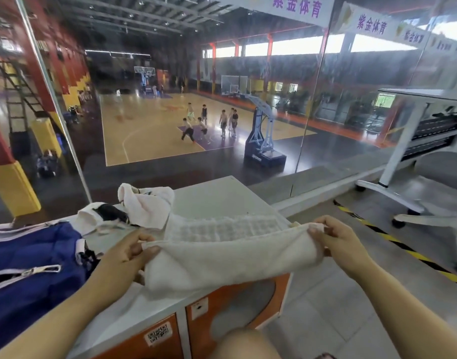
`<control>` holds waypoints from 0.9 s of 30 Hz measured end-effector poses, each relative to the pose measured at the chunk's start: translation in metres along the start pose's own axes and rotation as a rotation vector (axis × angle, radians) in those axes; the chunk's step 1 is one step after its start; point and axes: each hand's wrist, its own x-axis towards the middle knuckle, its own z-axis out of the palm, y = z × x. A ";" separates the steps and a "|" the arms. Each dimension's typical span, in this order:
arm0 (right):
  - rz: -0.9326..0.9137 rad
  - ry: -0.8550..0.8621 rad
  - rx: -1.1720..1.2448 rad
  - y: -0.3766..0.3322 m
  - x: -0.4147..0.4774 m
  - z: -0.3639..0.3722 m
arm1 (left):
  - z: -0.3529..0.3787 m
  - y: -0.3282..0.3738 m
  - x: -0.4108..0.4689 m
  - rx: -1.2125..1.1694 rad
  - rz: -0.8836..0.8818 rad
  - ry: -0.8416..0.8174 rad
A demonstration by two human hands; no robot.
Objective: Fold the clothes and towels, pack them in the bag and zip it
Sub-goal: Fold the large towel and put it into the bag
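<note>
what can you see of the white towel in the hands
The towel is white, with a soft terry look on the near layer and a waffle grid on the far one. It is folded over and stretched sideways. The left hand pinches its left end, the right hand its right end. Its far layer lies on the cabinet top; its near layer hangs over the front edge.

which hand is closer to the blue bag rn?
Left. The left hand grips the white towel right beside the blue bag; the right hand grips its other end, farther off.
</note>
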 end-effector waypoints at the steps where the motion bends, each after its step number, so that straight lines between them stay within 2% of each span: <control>1: -0.014 0.033 -0.014 0.001 0.004 0.002 | 0.002 0.000 0.003 -0.004 0.004 0.013; 5: -0.031 0.102 -0.099 0.002 0.025 0.014 | 0.008 -0.003 0.023 -0.005 -0.003 0.025; 11: 0.063 0.125 -0.334 0.024 0.079 0.032 | 0.017 -0.025 0.077 0.185 -0.083 0.092; 18: 0.245 0.047 -0.456 0.050 0.138 0.059 | 0.034 -0.053 0.128 0.341 -0.157 0.118; 22: 0.296 0.029 -0.505 0.062 0.151 0.069 | 0.041 -0.068 0.141 0.418 -0.180 0.130; 27: 0.307 0.024 -0.592 0.067 0.155 0.075 | 0.045 -0.067 0.142 0.528 -0.125 0.120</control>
